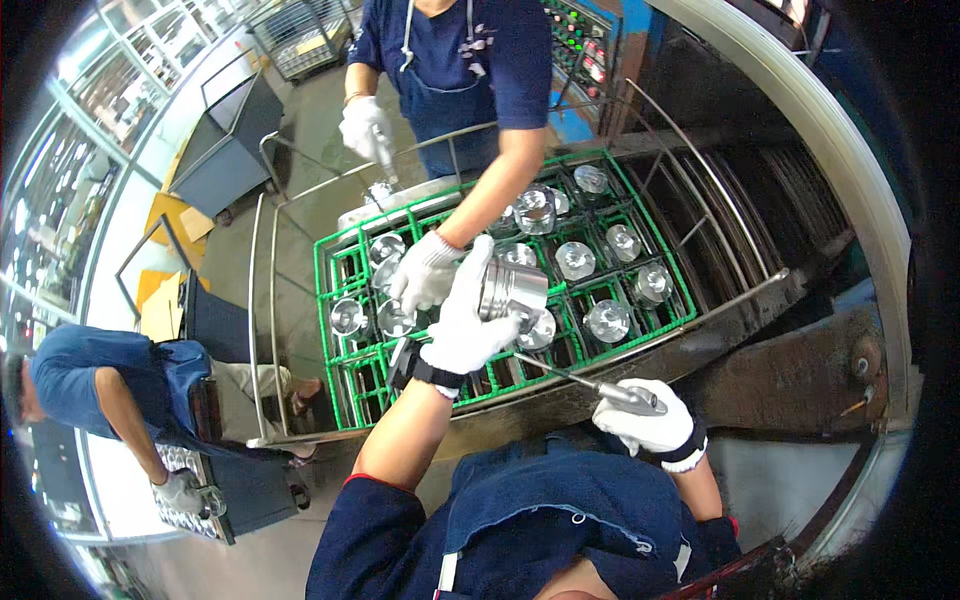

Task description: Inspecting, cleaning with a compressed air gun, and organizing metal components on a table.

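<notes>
My white-gloved left hand (462,330) grips a shiny metal piston (515,288) with ring grooves, tilted above a green wire basket (322,345). In my gloved right hand (655,430) is an air blow gun (632,398), its long thin nozzle pointing at the piston's lower end. Several more pistons stand in the basket's compartments, among them a piston (607,321) to the right and a piston (575,261) farther back. Close beside my left hand, a co-worker's gloved hand (425,272) reaches down to the pistons on the basket's left side.
The co-worker across the basket holds another blow gun (383,150) in the other hand. Metal guard rails (262,310) surround the basket. At the left, another person (120,385) bends over a tray of parts. Dark rollers (735,200) lie to the right.
</notes>
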